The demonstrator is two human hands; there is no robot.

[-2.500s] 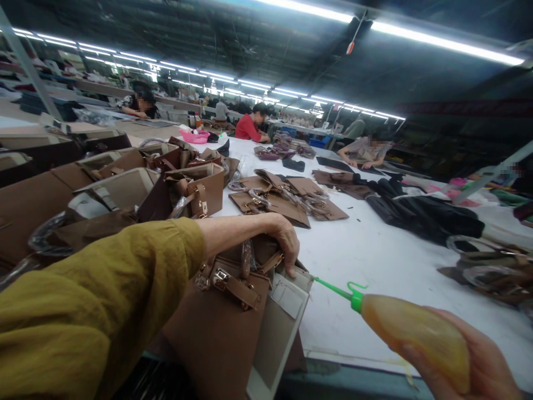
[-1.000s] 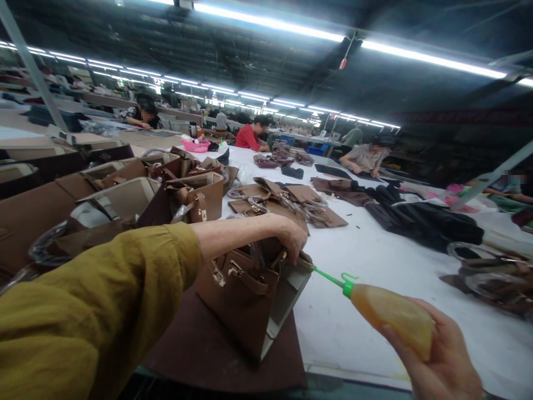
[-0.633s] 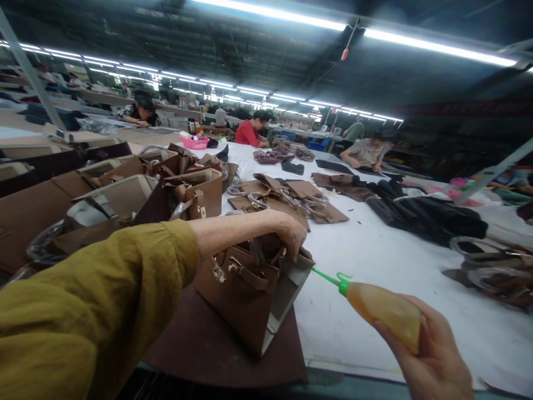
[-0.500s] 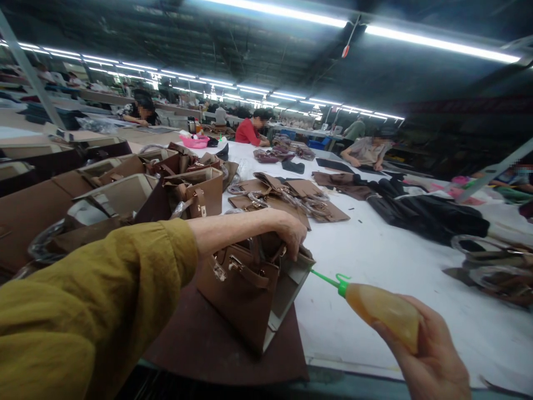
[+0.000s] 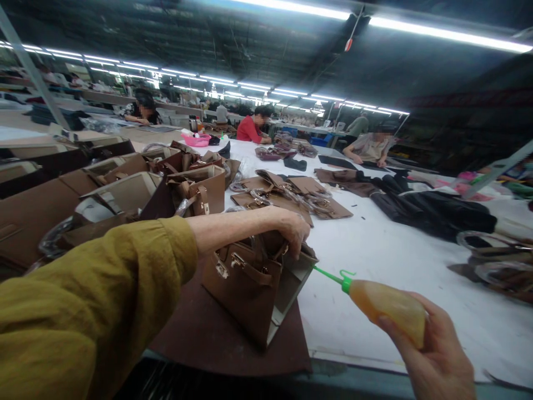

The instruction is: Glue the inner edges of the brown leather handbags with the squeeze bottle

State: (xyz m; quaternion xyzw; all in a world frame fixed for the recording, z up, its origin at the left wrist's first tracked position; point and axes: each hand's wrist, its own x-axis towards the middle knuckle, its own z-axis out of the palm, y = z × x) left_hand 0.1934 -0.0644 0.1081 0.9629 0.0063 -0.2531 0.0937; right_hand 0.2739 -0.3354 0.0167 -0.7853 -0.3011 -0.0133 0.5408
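Note:
My left hand (image 5: 292, 230) grips the top edge of a brown handbag (image 5: 250, 289) that stands tilted on a dark brown mat (image 5: 208, 339); its grey open side faces right. A mustard sleeve covers that arm. My right hand (image 5: 437, 355) is wrapped round a soft amber glue bottle (image 5: 389, 308) with a green nozzle (image 5: 331, 275). The nozzle tip points at the bag's upper right corner, just beside it.
Several more brown bags (image 5: 195, 189) and flat bag parts (image 5: 287, 197) lie on the long white table (image 5: 375, 255). Black material (image 5: 428, 214) is heaped at the right. Other people (image 5: 252, 125) sit working at the far end. A pink tray (image 5: 195, 139) stands there.
The bag has gone from lying nearly flat to standing tilted on its edge under my left hand. My right hand with the glue bottle has stayed close to the bag's corner.

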